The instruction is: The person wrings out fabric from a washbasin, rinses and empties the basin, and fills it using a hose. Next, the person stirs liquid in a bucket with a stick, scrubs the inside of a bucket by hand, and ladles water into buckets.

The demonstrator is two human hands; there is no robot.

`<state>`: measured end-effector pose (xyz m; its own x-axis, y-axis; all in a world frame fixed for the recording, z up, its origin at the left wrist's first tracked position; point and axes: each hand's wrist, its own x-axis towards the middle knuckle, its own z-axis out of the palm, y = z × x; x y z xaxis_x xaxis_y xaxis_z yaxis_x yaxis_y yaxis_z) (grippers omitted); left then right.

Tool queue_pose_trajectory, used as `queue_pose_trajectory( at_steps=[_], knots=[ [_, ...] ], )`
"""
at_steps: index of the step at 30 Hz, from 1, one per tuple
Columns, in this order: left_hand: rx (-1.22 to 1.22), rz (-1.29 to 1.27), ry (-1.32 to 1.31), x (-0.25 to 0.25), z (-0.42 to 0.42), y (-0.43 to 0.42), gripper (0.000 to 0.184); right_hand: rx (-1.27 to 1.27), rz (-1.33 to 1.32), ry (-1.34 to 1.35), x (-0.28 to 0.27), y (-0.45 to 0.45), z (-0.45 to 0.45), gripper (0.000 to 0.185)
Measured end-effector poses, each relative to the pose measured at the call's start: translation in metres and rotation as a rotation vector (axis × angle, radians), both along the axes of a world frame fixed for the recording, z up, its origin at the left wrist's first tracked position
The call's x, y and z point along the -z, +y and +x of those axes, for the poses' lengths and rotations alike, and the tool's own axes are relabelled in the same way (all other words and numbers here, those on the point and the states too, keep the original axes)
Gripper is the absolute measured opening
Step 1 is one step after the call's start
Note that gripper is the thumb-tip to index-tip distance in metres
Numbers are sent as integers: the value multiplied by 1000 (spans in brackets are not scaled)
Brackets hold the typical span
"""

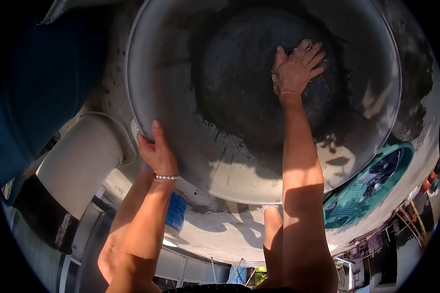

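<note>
A large, wide metal basin [239,180] fills the upper middle of the view, with a dark wet patch and shallow water at its bottom. My right hand [298,68] reaches into it, fingers spread and wet, palm down on or just over the bottom. A bracelet circles that wrist. At the basin's left rim, my left hand [159,154] grips the edge, thumb pointing up and some fingers hidden behind the rim. It wears a pearl bracelet [166,177].
A green plastic basket [408,151] with dark cloth inside stands at the right. On the left are a pale bucket [83,156] and a big dark blue container [44,88]. A blue can [176,212] sits below my left hand. Concrete ground [220,232] surrounds the basin.
</note>
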<state>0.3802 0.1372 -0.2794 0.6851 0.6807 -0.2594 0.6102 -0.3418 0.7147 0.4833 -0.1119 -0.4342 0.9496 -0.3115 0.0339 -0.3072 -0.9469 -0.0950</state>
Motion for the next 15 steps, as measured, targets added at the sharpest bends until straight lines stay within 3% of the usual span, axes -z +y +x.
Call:
queue_pose_trajectory(
  at_steps=[2,4,6,7,8,10,14,15],
  knots=[
    [12,22,-14,2,-1,-1,44,29,66,-37,0,20,6,67],
    [-12,33,1,2,0,-1,43,-135,275,63,-18,57,-8,64],
    [-24,35,2,2,0,-2,44,-682,534,230,-30,107,-50,59],
    [-39,44,16,2,-1,0,45,-879,243,177,-14,126,-84,58],
    [-27,47,12,4,-3,4,45,-868,245,171,-21,115,-91,58],
    [-35,42,3,10,-4,9,40,-1066,492,214,-19,61,-104,57],
    [-11,-82,-70,9,-8,5,37,-588,335,255,-39,-38,-73,55],
    [-26,-157,-73,8,-7,6,37,-583,332,254,-36,-31,-58,55]
  ],
)
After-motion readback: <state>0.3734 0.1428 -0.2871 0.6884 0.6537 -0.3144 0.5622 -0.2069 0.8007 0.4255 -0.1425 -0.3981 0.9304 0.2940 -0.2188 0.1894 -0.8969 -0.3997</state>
